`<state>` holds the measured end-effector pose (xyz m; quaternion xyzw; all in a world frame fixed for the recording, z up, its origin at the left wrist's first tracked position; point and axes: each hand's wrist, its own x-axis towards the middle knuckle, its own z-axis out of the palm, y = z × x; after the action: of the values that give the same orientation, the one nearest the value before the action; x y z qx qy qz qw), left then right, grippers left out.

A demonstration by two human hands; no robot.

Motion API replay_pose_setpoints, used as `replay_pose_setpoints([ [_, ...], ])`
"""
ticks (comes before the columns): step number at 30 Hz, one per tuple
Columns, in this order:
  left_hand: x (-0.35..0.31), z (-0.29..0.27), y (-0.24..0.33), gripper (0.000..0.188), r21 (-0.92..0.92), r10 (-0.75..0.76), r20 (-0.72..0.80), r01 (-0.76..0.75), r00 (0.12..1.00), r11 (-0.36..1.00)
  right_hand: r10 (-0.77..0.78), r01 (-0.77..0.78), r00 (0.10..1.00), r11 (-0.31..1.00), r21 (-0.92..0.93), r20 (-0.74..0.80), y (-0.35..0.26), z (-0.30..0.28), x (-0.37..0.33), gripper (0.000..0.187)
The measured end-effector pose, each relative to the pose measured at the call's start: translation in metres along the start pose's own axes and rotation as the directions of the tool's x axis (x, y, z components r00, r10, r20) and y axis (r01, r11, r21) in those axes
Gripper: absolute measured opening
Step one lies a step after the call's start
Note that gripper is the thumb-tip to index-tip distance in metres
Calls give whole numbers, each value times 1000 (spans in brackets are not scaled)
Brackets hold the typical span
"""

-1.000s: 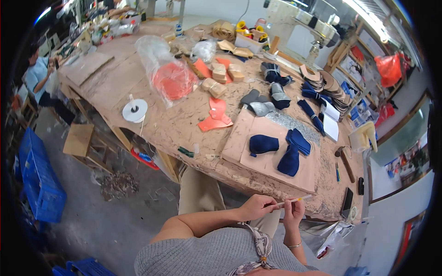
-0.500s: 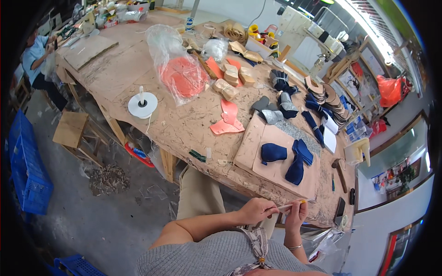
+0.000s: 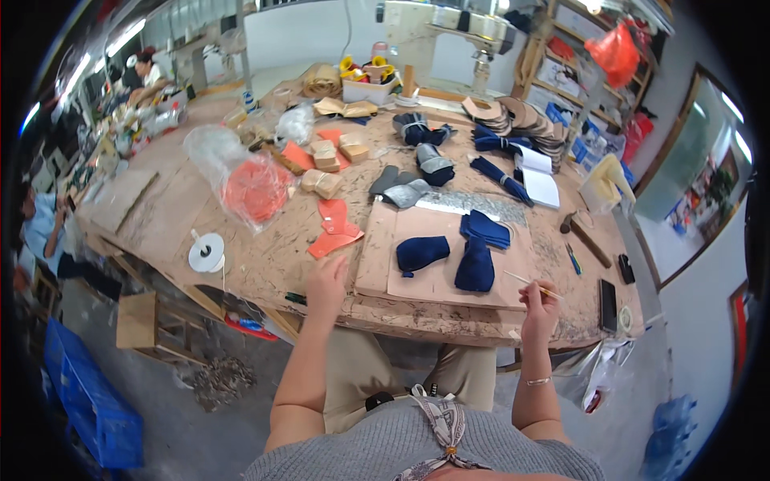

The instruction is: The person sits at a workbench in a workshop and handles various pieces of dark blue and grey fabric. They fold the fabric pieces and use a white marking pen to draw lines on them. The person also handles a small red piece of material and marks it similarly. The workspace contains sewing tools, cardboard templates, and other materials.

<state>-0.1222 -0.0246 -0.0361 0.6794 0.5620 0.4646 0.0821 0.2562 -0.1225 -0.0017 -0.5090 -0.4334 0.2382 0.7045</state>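
"Where's the thin stick (image 3: pixel 516 278)?"
"In the right hand (image 3: pixel 541 303), pinched between thumb and fingers. One end juts left toward the nearest navy piece (image 3: pixel 475 268); the other pokes out right of the grip."
"And the left hand (image 3: pixel 326 284)?"
"Near the coral piece (image 3: pixel 332 240); whether its fingers are spread or together, I can't tell."

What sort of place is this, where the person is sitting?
Probably a small workshop for sewn goods, perhaps shoes: what looks like a sewing machine stands behind the worktable, which holds dark-blue pieces and a hammer.
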Motion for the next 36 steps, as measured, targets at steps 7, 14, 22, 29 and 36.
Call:
replay_pose_setpoints([
  [7, 13, 17, 52, 25, 135, 352, -61, -342, 934, 930, 17, -7, 998, 988, 154, -61, 28, 3, 2, 23],
  [14, 6, 96, 138, 26, -315, 709, 203, -640, 676, 701, 60, -60, 998, 998, 18, -19, 28, -2, 1, 24],
  [22, -11, 129, 157, 32, -281, 551, 324, -478, 769, 832, 4, -3, 999, 999, 43, -38, 39, -9, -6, 17],
  [29, 4, 117, 157, 34, -421, 531, 370, -372, 762, 828, -210, 242, 970, 891, -384, 122, 29, -2, -7, 17],
  [36, 161, 141, 120, 35, -293, 366, 326, -275, 871, 916, -316, 434, 901, 666, -606, 298, 20, 7, -7, 33],
])
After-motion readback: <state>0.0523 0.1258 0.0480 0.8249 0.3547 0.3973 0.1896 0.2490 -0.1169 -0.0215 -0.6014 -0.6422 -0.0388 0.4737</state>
